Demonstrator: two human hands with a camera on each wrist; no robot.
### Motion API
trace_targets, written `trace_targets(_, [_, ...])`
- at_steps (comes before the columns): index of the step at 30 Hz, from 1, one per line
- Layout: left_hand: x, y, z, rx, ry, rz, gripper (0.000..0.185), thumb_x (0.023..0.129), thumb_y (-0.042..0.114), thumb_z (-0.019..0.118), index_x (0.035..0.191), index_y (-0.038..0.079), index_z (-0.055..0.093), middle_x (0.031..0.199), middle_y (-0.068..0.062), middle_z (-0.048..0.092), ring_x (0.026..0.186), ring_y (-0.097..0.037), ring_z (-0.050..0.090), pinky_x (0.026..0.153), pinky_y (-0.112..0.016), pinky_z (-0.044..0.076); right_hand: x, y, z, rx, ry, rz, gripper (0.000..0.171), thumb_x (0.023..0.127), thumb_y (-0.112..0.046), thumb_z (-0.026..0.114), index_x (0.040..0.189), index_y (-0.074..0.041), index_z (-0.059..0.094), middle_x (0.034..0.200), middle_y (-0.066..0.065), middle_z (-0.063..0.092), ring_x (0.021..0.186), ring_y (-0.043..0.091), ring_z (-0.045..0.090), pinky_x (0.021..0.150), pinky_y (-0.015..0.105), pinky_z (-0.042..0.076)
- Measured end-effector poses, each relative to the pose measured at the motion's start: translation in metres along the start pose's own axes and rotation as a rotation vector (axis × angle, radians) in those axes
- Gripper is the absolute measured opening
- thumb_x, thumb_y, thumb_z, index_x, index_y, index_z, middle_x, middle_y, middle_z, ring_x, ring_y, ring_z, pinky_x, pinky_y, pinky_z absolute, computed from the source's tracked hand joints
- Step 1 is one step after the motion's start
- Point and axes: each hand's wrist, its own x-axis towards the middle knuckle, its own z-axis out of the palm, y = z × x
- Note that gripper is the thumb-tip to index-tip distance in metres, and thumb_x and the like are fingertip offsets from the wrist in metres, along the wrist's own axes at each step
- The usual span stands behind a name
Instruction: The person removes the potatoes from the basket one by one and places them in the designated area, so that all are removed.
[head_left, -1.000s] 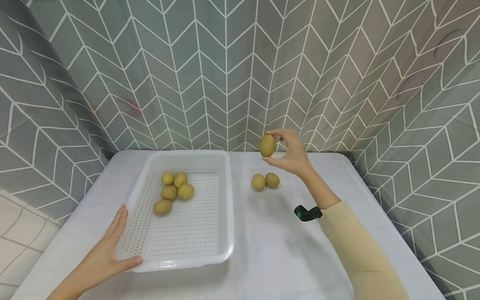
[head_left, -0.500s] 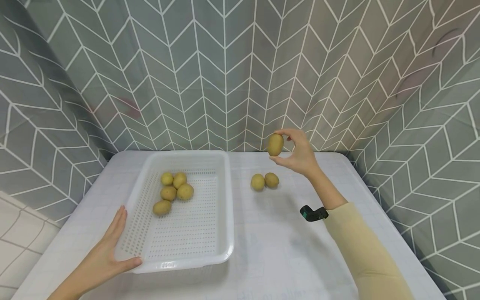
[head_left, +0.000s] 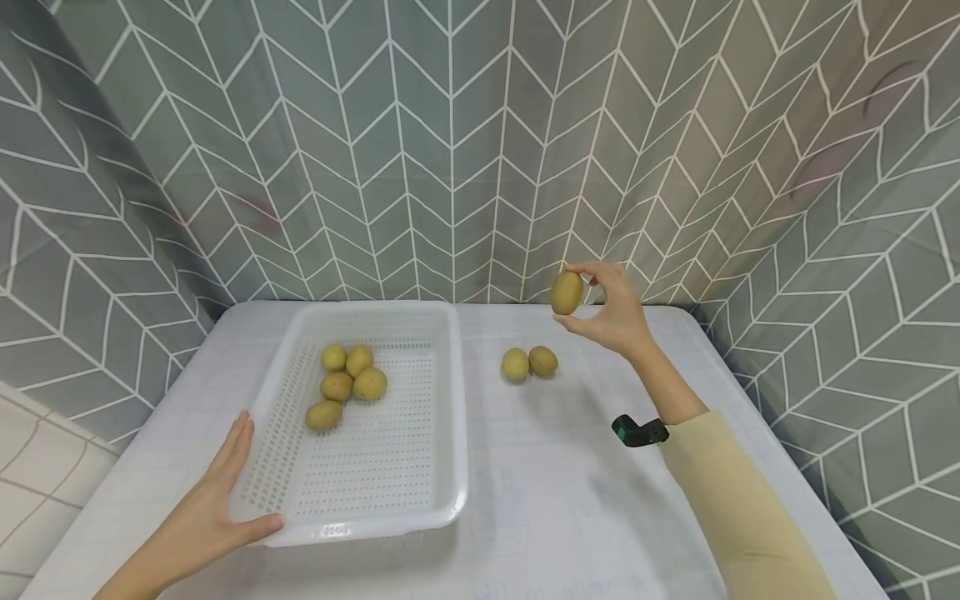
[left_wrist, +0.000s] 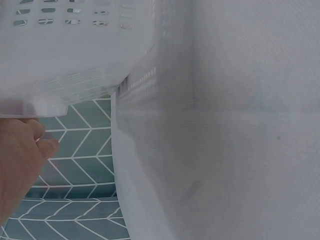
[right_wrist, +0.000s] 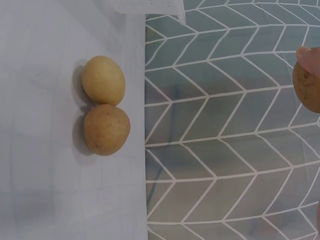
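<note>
Above the table's far right, our right hand [head_left: 611, 312] pinches a kiwi [head_left: 566, 292] between thumb and fingertips, held aloft well clear of the white basket [head_left: 450, 467]. Our left hand [head_left: 217, 508] lies flat and relaxed against the basket's near-left corner. We judge this the carry step; next we need a leftward sweep over the rim. The right wrist view shows two kiwis [right_wrist: 104, 105] touching on the table; the left wrist view shows only basket wall.
</note>
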Motion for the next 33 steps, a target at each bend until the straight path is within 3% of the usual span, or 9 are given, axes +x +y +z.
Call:
trace_targets(10, [0.000, 0.000, 0.000, -0.001, -0.004, 0.002, 0.130, 0.061, 0.023, 0.088, 0.154, 0.004, -0.001, 0.161, -0.011, -0.008, 0.138, 0.005, -0.009, 0.099, -0.004, -0.002, -0.008, 0.008, -0.013, -0.050, -0.013, 0.031, 0.069, 0.057, -0.011, 0.091, 0.120, -0.008, 0.063, 0.111, 0.007, 0.063, 0.094, 0.024, 0.050, 0.080, 0.032, 0.039])
trace_targets(17, [0.000, 0.000, 0.000, 0.007, -0.007, 0.001, 0.130, 0.061, 0.023, 0.088, 0.154, 0.004, -0.001, 0.161, -0.010, -0.008, 0.138, 0.004, -0.008, 0.099, -0.005, -0.002, -0.017, 0.016, -0.018, -0.123, -0.032, 0.044, 0.068, 0.057, -0.015, 0.091, 0.118, -0.007, 0.063, 0.109, 0.008, 0.063, 0.092, 0.025, 0.052, 0.084, 0.040, 0.038])
trace_targets(33, [0.001, 0.002, -0.001, 0.010, -0.004, 0.003, 0.130, 0.061, 0.022, 0.088, 0.154, 0.003, 0.000, 0.161, -0.010, -0.008, 0.138, 0.005, -0.009, 0.100, -0.005, -0.002, -0.036, 0.032, -0.015, -0.179, -0.088, 0.082, 0.067, 0.057, -0.016, 0.091, 0.117, -0.006, 0.063, 0.110, 0.009, 0.065, 0.093, 0.026, 0.052, 0.079, 0.040, 0.040])
